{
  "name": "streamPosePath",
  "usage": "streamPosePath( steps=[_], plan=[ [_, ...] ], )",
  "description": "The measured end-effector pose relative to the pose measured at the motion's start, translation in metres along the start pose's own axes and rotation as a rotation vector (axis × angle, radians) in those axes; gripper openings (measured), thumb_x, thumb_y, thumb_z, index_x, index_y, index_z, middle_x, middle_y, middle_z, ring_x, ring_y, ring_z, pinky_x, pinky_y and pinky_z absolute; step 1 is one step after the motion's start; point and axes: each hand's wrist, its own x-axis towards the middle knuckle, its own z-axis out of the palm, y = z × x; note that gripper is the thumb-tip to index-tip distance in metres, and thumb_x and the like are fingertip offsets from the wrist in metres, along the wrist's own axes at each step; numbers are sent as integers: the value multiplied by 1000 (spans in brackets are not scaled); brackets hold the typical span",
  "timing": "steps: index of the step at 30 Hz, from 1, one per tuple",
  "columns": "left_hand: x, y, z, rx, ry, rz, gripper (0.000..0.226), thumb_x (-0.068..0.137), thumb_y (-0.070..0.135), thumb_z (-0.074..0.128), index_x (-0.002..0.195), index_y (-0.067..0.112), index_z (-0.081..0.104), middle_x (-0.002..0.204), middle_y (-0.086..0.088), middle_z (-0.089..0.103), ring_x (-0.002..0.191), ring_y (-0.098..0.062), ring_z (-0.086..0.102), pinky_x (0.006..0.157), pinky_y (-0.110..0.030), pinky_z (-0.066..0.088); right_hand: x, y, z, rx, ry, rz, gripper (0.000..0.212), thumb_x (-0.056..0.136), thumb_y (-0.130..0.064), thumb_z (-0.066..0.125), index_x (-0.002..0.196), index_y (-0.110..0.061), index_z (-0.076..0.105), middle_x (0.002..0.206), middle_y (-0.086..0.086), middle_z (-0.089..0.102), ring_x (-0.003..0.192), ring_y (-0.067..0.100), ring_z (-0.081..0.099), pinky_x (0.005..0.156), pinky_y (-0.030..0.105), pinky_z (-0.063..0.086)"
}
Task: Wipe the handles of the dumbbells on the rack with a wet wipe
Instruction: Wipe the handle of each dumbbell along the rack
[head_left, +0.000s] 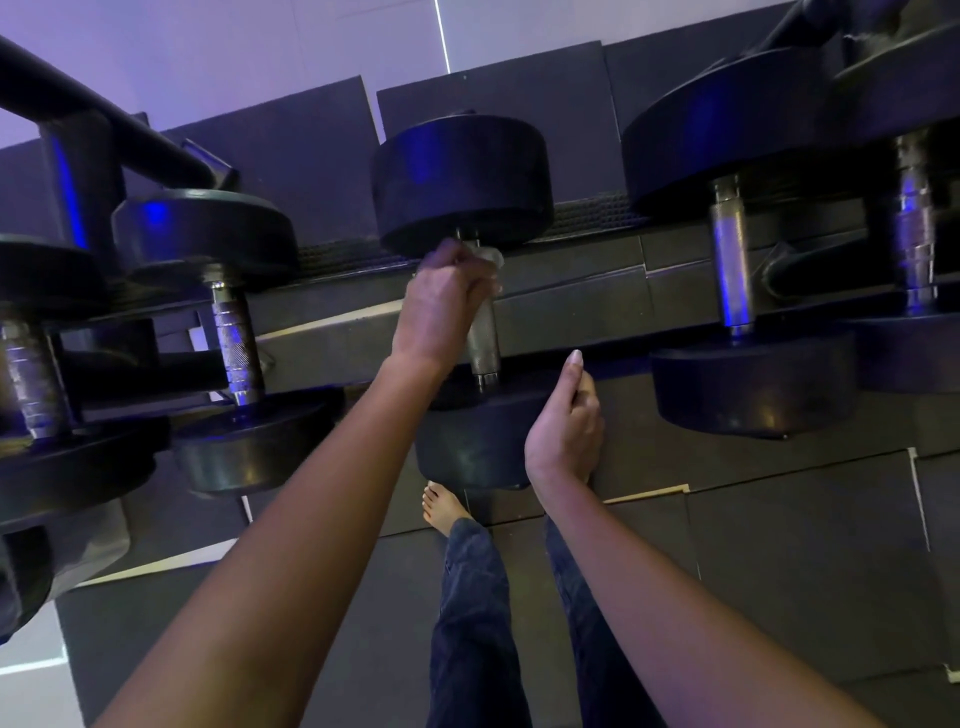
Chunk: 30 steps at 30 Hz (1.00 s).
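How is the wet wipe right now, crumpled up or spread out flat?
Crumpled. The left hand grips the dumbbell handle, and only a small white wad of the wet wipe pokes out above its fingers.

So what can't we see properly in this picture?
Head view only:
- wet wipe: mostly hidden inside the left hand; a white corner shows.
- handle: top half covered by that hand.
- right hand: fingers curl behind the palm, so holding anything is unclear.
- left dumbbells: cut by the frame edge.
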Motion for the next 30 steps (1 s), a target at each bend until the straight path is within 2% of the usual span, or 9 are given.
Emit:
streamPosePath(
  steps=[2,6,9,13,15,18,21,25,30],
  plan=[
    [-5,-3,5,46,-8,13,13,85,17,65,92,9,74,103,-10,62,87,-28,61,76,-29,41,0,0,0,2,-3,4,52,98,-50,23,132,-23,52,126,6,59,112,26,55,73,26,30],
    [-41,-9,-1,18,-222,50,7,83,14,68,86,15,74,103,1,66,92,-19,65,79,-23,46,-1,0,0,4,-7,-2,53,98,-51,22,131,-22,53,126,8,59,113,28,54,74,27,32],
    [-25,-8,-4,-31,-178,56,8,84,16,67,88,16,74,106,-2,66,93,-19,65,80,-24,47,-1,1,2,1,-1,-8,54,98,-52,22,131,-22,53,125,8,60,111,27,55,74,28,33],
    [2,-5,0,-134,59,-104,13,81,15,70,93,12,74,102,-4,63,84,-16,62,77,-20,44,0,2,2,13,10,-4,55,98,-51,22,131,-22,53,124,7,60,111,26,55,73,26,32],
    [-16,-7,2,-270,-22,-192,8,80,13,70,86,17,74,93,0,66,81,-13,64,75,-23,50,0,2,1,14,6,3,54,98,-51,23,131,-22,53,126,6,59,112,26,55,73,26,31],
    [-47,-9,2,-323,-184,-318,11,77,10,73,75,20,69,76,-3,67,66,-9,59,63,-23,47,-1,1,0,12,5,-1,53,98,-51,23,132,-22,52,128,6,58,113,26,54,73,26,31],
    [-30,-12,0,-472,-35,-367,22,75,2,70,66,21,66,64,5,66,58,-5,57,60,-22,45,-1,0,0,5,2,-2,54,98,-51,22,132,-22,52,126,7,59,112,26,55,71,25,30],
    [-8,-14,3,-785,133,-413,19,76,-3,71,72,14,63,59,12,66,58,1,60,60,-19,49,1,2,0,13,10,4,53,98,-51,22,131,-23,52,127,6,59,112,25,54,74,25,30],
    [-38,-24,7,-796,-64,-589,18,75,0,73,71,13,61,74,-7,63,62,-14,57,62,-28,48,0,2,1,14,12,-2,53,98,-51,23,131,-23,53,128,6,59,114,27,54,75,26,31]
  ],
)
